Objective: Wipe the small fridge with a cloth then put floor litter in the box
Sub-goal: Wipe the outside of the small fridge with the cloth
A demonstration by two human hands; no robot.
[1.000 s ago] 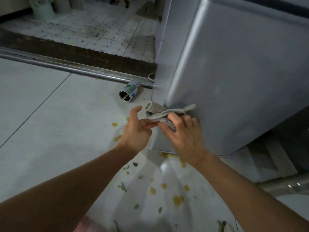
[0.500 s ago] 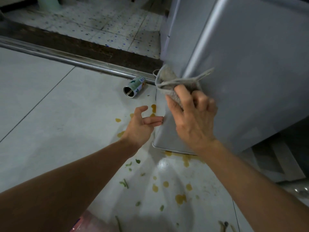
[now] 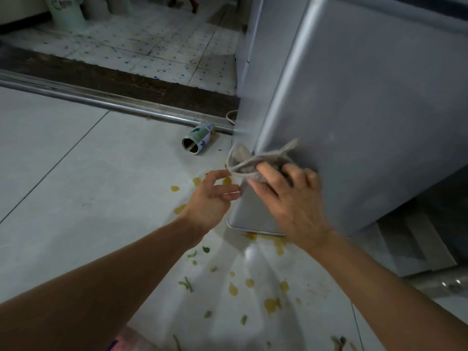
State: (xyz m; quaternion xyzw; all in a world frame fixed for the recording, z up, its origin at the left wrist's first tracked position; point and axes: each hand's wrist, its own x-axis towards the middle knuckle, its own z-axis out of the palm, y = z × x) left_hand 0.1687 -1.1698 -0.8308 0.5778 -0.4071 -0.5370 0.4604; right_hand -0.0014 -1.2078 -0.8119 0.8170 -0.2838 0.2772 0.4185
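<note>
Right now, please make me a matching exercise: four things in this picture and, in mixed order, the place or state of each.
Things:
1. cloth
2. can
3. left hand
4. green scraps

Places or states:
A. lying on its side by the metal rail
B. pressed on the fridge corner by the right hand
C. scattered on the floor tiles
D. open, holding nothing

Pairs: 1-B, 2-A, 3-D, 4-C

You are looking down at a home kitchen floor: a small grey fridge (image 3: pixel 354 117) is standing on pale tiles (image 3: pixel 63 186), with food scraps (image 3: pixel 271 304) lying before it and a metal door track (image 3: pixel 114 101) running left of it.
</note>
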